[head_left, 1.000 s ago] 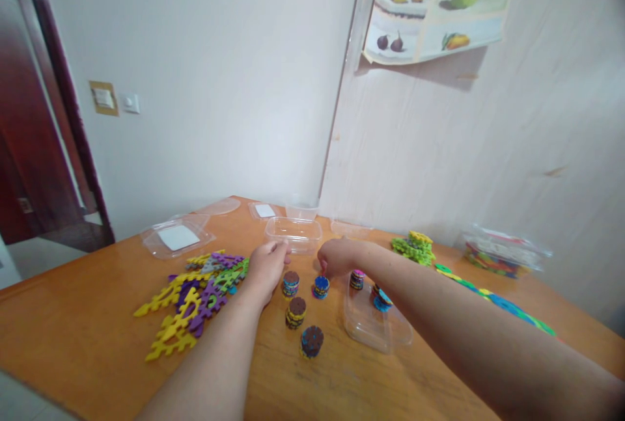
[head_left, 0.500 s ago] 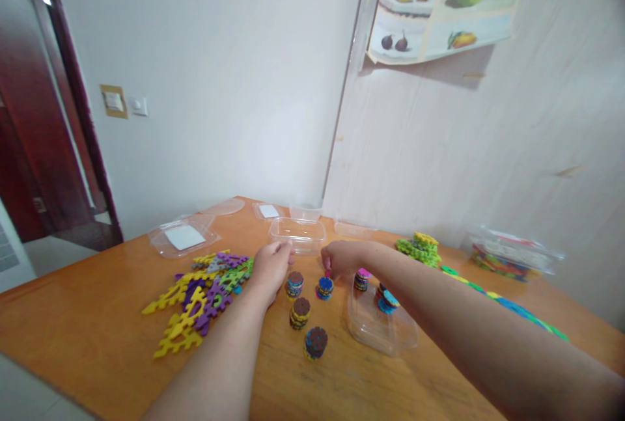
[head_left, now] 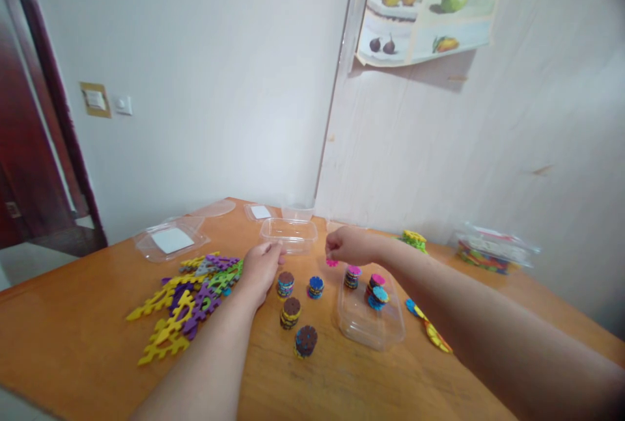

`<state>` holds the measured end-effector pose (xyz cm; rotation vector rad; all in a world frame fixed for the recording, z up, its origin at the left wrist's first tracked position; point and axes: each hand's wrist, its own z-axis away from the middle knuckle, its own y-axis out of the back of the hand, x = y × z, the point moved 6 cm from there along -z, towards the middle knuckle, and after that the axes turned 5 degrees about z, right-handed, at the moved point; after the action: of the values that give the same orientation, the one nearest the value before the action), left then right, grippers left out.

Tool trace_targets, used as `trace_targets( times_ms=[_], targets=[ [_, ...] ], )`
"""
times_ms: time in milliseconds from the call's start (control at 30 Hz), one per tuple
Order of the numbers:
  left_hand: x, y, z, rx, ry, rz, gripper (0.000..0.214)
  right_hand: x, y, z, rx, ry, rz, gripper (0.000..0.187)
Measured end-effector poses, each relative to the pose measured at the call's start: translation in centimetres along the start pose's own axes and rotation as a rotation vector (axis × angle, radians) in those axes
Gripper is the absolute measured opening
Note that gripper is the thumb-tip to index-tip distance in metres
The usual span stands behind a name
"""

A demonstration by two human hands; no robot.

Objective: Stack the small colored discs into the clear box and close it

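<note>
My right hand [head_left: 338, 244] is closed, its fingertips pinching a pink notched disc [head_left: 332, 263] above the table, behind a clear plastic tub. In the tub stand a pink-topped stack [head_left: 353, 276] and two more stacks, one topped with a light blue disc [head_left: 378, 297]. My left hand [head_left: 263, 266] is closed with curled fingers near the table; whatever is in it, if anything, is hidden. Just right of it are a brown-topped stack [head_left: 286, 283] and a blue-topped stack [head_left: 316, 286]. Nearer me stand two more brown-topped stacks, one [head_left: 291, 312] behind the other [head_left: 306, 340].
Yellow, purple and green toothed pieces [head_left: 195, 304] lie left of my left arm. A clear container [head_left: 289, 231] stands behind my hands. Clear lids [head_left: 168, 239] lie at the back left. A filled clear box [head_left: 493, 248] and green pieces are at the back right.
My right hand has lifted away from the blue-topped stack and moved right with the pink disc. My left hand stays beside the stacks. The view has turned slightly right.
</note>
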<state>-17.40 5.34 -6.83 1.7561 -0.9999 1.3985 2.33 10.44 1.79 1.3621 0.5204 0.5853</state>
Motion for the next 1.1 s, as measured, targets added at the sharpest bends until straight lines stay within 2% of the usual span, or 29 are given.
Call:
trace_targets(
  times_ms=[167,333,433,600,767,1100],
  targets=[
    [0.0,-0.1,0.2,-0.005,0.019,0.018,0.04,3.2,0.8,4.1,0.001,-0.036,-0.145,0.018],
    [-0.3,0.0,-0.1,-0.01,0.007,0.017,0.043,6.2,-0.5,6.6,-0.05,-0.099,-0.184,0.016],
    [-0.3,0.1,-0.2,-0.012,0.005,-0.011,0.043,7.0,-1.2,7.3,-0.066,-0.116,-0.186,0.016],
    [0.1,0.1,0.1,-0.007,-0.001,0.019,0.045,7.2,-2.0,7.8,-0.112,-0.112,-0.177,0.017],
    [0.2,0.1,0.1,-0.006,0.019,0.021,0.045,7.4,-2.2,7.8,-0.096,-0.126,-0.116,0.014],
    [0.3,0.1,0.2,-0.011,0.007,0.018,0.045,5.1,-2.8,8.3,-0.145,0.015,-0.121,0.034]
  ],
)
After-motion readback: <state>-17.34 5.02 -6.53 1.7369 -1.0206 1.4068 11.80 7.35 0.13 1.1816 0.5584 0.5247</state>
